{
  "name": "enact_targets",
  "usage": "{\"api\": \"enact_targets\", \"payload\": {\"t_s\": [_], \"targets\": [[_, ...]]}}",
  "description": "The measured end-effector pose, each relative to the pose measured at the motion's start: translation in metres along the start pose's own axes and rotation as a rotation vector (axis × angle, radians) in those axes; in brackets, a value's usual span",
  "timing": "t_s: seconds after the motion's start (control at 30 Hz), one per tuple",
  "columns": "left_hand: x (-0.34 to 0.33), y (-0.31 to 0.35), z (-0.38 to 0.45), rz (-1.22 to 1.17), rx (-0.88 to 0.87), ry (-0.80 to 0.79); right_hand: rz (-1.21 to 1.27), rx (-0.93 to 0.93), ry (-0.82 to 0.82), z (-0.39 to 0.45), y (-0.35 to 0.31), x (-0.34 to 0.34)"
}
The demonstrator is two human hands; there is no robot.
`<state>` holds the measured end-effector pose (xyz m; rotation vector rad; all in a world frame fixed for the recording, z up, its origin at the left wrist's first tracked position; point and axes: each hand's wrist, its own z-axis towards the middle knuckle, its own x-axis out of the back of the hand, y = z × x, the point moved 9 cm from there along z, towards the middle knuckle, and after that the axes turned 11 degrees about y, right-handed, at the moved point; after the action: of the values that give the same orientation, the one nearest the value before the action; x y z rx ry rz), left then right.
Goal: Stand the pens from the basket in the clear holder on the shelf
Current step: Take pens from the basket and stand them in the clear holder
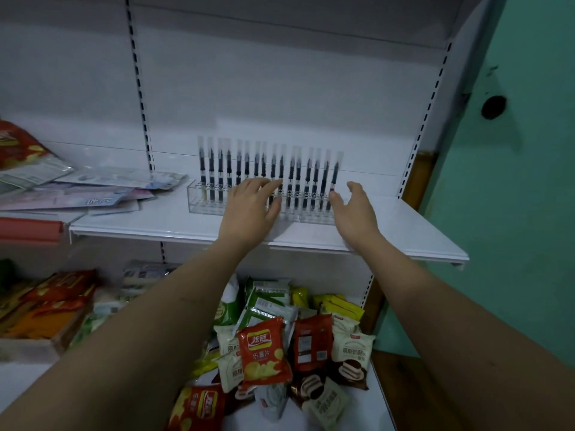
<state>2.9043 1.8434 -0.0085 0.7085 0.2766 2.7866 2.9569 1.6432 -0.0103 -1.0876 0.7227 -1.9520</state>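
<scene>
A long clear holder (202, 206) stands on the white shelf (404, 231), filled with several upright dark pens (273, 169) with clear caps. My left hand (252, 206) lies flat against the middle front of the holder, fingers spread over the pens' lower parts. At the holder's right end is my right hand (354, 209), open, with the thumb close to the last pen (333, 185). Neither hand holds a pen. The basket is not in view.
Flat plastic packets (93, 191) lie piled on the shelf left of the holder. The lower shelf holds a heap of snack bags (264, 349) and orange packs (53, 300). A green wall (513, 181) is at the right.
</scene>
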Motion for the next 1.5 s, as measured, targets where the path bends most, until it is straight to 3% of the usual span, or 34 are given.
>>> {"api": "enact_targets", "payload": {"t_s": [0.17,0.33,0.67,0.77,0.97,1.13,1.3,1.4,1.5], "targets": [[0.034,0.008,-0.049,-0.343,0.240,0.066,-0.064,0.215,0.023,-0.072,-0.018,0.007],[0.063,0.012,-0.138,-0.493,0.405,0.056,-0.068,0.268,-0.049,-0.168,-0.004,-0.022],[0.047,-0.020,-0.295,-0.651,0.999,-0.309,-0.157,0.180,-0.293,-0.275,0.061,-0.093],[0.039,-0.038,-0.342,-0.592,1.098,-0.374,-0.182,0.084,-0.399,-0.302,0.097,-0.115],[0.025,-0.076,-0.419,-0.447,1.293,-0.448,-0.339,-0.276,-0.731,-0.372,0.205,-0.151],[-0.001,-0.086,-0.468,-0.390,1.370,-0.513,-0.428,-0.316,-0.894,-0.415,0.237,-0.186],[-0.024,-0.087,-0.534,-0.393,1.631,-0.570,-0.523,-0.351,-1.026,-0.452,0.285,-0.215],[-0.033,-0.094,-0.553,-0.299,1.608,-0.606,-0.545,-0.426,-1.111,-0.473,0.312,-0.230],[-0.043,-0.099,-0.569,-0.284,1.606,-0.671,-0.574,-0.351,-1.177,-0.487,0.331,-0.245]]}}
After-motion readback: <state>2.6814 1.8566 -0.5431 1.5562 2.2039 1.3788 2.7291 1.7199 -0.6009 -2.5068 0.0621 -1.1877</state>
